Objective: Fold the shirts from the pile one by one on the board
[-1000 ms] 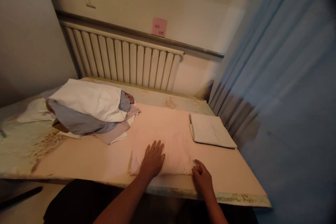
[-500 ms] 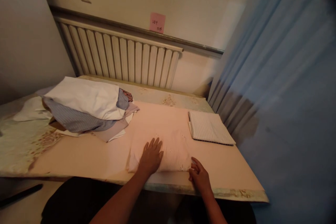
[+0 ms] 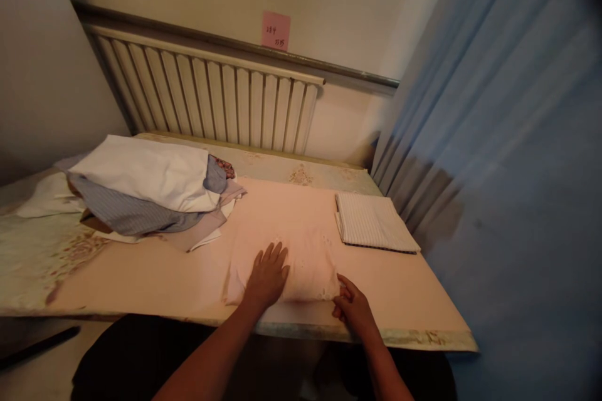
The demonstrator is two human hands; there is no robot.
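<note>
A pale pink folded cloth (image 3: 308, 266), with small decorated spots near its right side, lies near the front edge of the table. My left hand (image 3: 268, 276) rests flat on its left half, palm down with the fingers stretched out. At the cloth's front right corner is my right hand (image 3: 352, 307), its index finger pointing along the side and its thumb and other fingers curled in at the corner. The fingers seem to pinch the corner, partly hidden by the hand itself.
A loose heap of white, blue-grey and mauve clothes (image 3: 145, 175) covers the table's left. A folded striped cloth (image 3: 376, 222) lies at the right. Beneath is a pink sheet (image 3: 164, 279) over a floral tablecloth. A radiator (image 3: 211, 100) stands behind; a blue curtain (image 3: 508, 213) hangs right.
The view has shifted slightly. My left hand stays flat on the pink cloth, and my right hand remains at its front right corner with hardly any movement.
</note>
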